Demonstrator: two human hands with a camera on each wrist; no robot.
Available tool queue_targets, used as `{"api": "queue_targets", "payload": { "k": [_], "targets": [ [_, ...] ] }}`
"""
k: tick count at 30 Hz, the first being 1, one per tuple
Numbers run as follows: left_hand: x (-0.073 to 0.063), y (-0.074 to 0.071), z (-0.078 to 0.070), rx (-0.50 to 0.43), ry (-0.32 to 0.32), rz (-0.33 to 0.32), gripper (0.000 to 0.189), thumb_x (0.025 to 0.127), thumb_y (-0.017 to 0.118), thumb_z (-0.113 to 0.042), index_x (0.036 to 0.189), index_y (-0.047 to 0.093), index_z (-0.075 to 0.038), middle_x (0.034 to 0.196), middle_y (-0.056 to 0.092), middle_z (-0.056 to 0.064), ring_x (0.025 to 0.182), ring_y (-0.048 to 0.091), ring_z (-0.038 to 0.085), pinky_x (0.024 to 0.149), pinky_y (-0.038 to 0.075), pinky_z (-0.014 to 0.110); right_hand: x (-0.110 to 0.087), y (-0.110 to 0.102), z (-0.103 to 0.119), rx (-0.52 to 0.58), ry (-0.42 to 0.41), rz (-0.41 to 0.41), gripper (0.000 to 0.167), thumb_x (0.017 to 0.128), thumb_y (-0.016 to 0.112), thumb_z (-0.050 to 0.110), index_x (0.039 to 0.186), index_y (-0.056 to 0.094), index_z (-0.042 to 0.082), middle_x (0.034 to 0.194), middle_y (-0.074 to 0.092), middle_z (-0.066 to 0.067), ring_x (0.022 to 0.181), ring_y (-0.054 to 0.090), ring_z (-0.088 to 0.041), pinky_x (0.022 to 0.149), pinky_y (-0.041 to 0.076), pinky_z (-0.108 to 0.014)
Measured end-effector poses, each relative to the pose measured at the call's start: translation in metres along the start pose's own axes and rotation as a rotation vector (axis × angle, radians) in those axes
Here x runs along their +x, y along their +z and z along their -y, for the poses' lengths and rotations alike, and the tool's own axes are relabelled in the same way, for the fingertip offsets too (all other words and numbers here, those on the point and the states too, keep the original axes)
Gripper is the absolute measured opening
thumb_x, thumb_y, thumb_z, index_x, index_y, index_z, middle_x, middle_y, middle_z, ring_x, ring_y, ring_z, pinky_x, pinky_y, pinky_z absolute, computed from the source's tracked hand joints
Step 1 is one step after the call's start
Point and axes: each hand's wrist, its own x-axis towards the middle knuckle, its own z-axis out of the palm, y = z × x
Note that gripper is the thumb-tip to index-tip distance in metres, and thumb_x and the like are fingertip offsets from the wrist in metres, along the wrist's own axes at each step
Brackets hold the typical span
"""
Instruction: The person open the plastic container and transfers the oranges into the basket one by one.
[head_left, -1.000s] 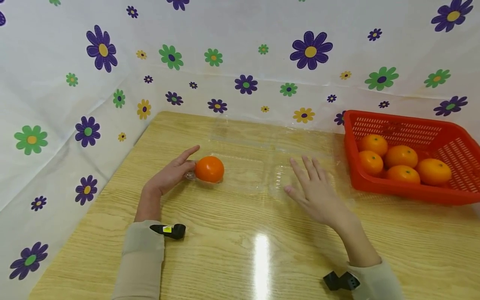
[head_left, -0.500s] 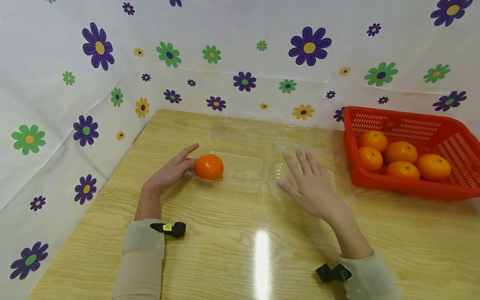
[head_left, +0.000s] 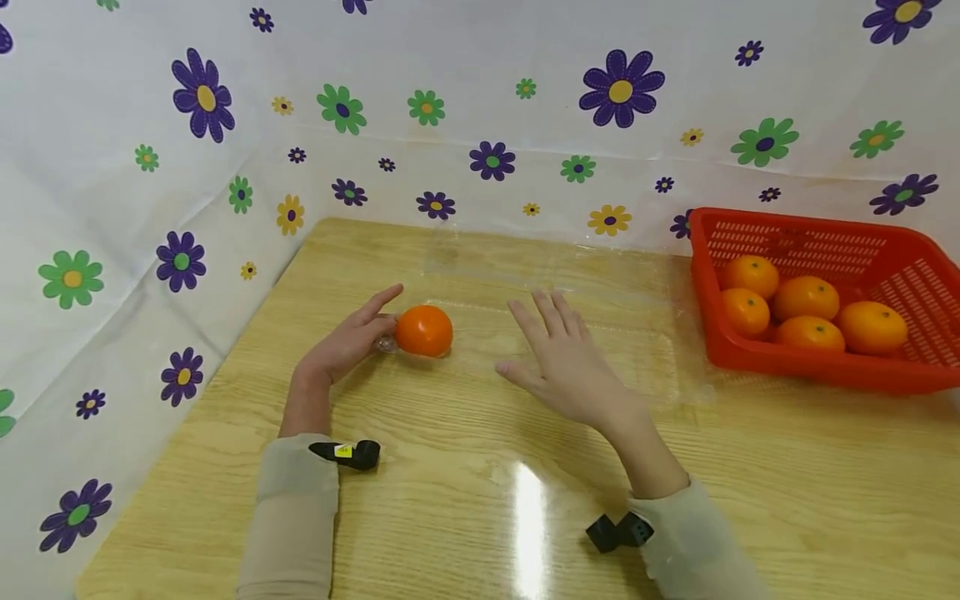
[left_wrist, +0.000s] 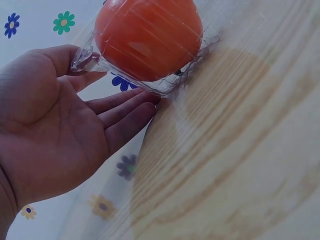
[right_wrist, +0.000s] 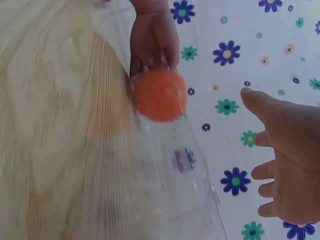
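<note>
An orange [head_left: 424,331] sits in the left end of a clear plastic container [head_left: 667,358], whose clear lid [head_left: 487,262] lies folded back towards the wall. At that end my left hand [head_left: 341,346] holds the container's edge. In the left wrist view, the thumb side of the left hand [left_wrist: 60,115] pinches a plastic tab, and its other fingers reach under the rim. My right hand [head_left: 566,367], fingers spread and holding nothing, hovers over the middle of the container. In the right wrist view, the right hand [right_wrist: 295,155] appears beside the plastic wall, apart from the orange.
A red plastic basket [head_left: 825,367] with several oranges [head_left: 810,333] stands at the right, close to the container's right end. Behind the wooden table [head_left: 450,483] hangs a white cloth [head_left: 480,75] printed with flowers.
My right hand has moved left over the container, from its right part towards the orange. The left hand keeps its place at the left end, and the orange stays put.
</note>
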Motion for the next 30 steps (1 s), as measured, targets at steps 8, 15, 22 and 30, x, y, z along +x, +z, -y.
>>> {"api": "queue_targets", "payload": {
  "k": [8,15,22,30],
  "targets": [
    [0.001,-0.001,0.004,-0.022,0.012,0.005,0.059,0.107,0.040,-0.029,0.161,0.016,-0.027,0.137,0.041,0.017,0.120,0.043,0.028,0.112,0.026,0.047,0.039,0.013,0.025,0.121,-0.092,-0.018,0.084,0.096,0.059,0.050,0.160,0.016,0.017,0.162,0.018,-0.019,0.149,0.015,-0.039,0.116,0.021,-0.058],
    [0.000,-0.002,0.003,-0.029,0.023,0.025,0.058,0.107,0.039,-0.029,0.161,0.016,-0.027,0.122,0.052,0.015,0.109,0.053,0.024,0.109,0.031,0.041,0.064,0.027,0.042,0.178,-0.102,0.021,0.073,0.097,0.061,0.043,0.158,0.025,0.023,0.160,0.022,-0.022,0.145,0.028,-0.042,0.107,0.036,-0.061],
    [0.000,-0.005,0.005,-0.038,0.039,0.042,0.059,0.108,0.039,-0.031,0.161,0.014,-0.028,0.149,0.044,0.014,0.125,0.050,0.025,0.115,0.027,0.047,0.084,0.041,0.052,0.124,-0.138,0.080,0.058,0.101,0.053,0.044,0.155,0.036,0.030,0.161,0.019,-0.023,0.142,0.030,-0.047,0.103,0.040,-0.061],
    [0.001,-0.005,0.007,-0.042,0.042,0.046,0.058,0.108,0.038,-0.029,0.161,0.015,-0.028,0.144,0.048,0.017,0.123,0.051,0.026,0.113,0.030,0.044,0.090,0.055,0.050,0.065,-0.093,0.155,0.057,0.103,0.043,0.049,0.157,0.031,0.033,0.164,0.011,-0.019,0.143,0.028,-0.046,0.106,0.039,-0.059]
  ]
}}
